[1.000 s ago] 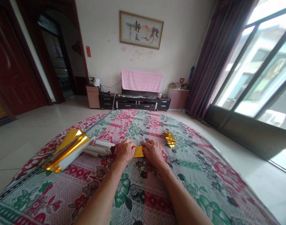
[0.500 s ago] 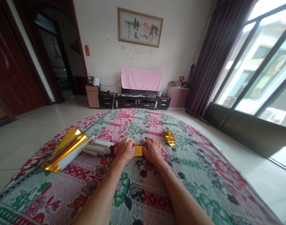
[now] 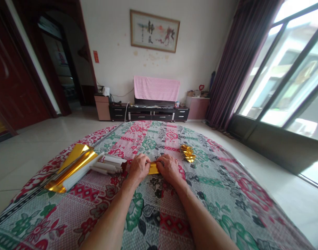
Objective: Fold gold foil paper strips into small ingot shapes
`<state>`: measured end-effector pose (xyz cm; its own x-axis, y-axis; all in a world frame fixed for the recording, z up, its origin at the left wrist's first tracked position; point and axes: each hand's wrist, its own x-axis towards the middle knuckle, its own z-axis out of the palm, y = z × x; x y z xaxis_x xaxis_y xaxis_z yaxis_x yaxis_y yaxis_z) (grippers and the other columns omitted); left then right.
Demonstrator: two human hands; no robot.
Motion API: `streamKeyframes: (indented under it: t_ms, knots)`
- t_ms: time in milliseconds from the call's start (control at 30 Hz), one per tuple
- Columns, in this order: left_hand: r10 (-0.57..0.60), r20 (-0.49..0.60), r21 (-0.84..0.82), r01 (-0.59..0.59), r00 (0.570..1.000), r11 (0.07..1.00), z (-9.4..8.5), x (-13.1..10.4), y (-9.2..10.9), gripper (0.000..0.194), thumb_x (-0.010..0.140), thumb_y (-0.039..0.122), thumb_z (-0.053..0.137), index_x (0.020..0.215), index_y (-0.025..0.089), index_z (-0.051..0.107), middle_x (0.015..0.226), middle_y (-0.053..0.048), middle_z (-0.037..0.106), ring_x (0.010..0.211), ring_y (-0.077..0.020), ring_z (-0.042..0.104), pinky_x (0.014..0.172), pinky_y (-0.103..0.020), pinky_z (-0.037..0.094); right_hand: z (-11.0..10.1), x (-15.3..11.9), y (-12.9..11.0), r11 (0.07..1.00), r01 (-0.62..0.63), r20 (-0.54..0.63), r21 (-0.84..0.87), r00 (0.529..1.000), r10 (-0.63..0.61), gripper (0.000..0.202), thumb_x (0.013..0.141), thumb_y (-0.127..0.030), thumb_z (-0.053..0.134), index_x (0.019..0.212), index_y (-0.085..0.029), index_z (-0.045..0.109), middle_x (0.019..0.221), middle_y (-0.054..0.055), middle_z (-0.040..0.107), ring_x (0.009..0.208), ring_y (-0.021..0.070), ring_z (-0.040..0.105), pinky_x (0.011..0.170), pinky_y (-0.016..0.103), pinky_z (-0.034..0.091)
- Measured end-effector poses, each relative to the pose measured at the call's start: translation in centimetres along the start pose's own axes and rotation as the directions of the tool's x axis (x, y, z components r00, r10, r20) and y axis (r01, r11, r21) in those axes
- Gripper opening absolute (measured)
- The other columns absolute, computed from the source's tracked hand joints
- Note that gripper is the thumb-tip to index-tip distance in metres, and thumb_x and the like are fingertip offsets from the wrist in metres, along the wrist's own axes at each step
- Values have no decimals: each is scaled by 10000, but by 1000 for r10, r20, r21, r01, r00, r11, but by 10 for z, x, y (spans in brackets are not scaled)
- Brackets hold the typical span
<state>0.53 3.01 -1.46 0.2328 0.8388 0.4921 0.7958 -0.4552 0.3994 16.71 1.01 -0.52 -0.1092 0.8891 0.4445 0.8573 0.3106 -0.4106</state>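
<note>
From my head view, my left hand [image 3: 139,167] and right hand [image 3: 169,167] pinch the two ends of a gold strip [image 3: 154,168], which lies between them over the flowered cloth [image 3: 171,205]. Just beyond my right hand, on its outer side, sit crinkled gold pieces [image 3: 189,158]; outward from my left hand lie white rolls [image 3: 109,164], then a curled gold sheet [image 3: 74,169].

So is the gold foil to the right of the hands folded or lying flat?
Folded: the gold foil beyond the right hand shows raised ridges in bright and dark bands.
</note>
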Motion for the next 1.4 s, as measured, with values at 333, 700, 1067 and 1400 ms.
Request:
streamKeyframes:
  t_ms: [333,700,1067,1400]
  knots:
    - [-160,49,-148,165,986,975,-14,3,10,237,775,253,526,981,187,623,917,-39,679,827,-151,605,769,-249,437,-3,3,0,985,45,-67,168,997,-34,221,849,-236,450,856,-205,669,783,24,631,713,121,558,666,203,364]
    - [-157,10,-222,156,988,963,-16,3,11,175,795,279,504,813,210,664,811,-8,694,761,-135,616,689,-218,426,-5,2,-2,945,3,-100,327,994,32,240,837,-285,435,881,-216,661,800,2,682,687,129,597,618,197,394]
    - [-168,14,-270,165,986,948,-14,2,9,170,779,285,522,799,208,673,800,-12,700,744,-136,618,673,-222,427,-3,2,1,920,-16,-91,392,994,57,235,817,-293,454,888,-211,663,824,9,690,727,140,616,646,210,430]
    - [-180,18,-314,176,984,933,-17,3,12,182,766,277,526,842,220,681,846,-8,709,786,-144,634,719,-230,459,-5,2,0,916,-27,-79,399,995,63,248,816,-300,449,887,-203,666,808,12,687,712,139,611,634,215,437]
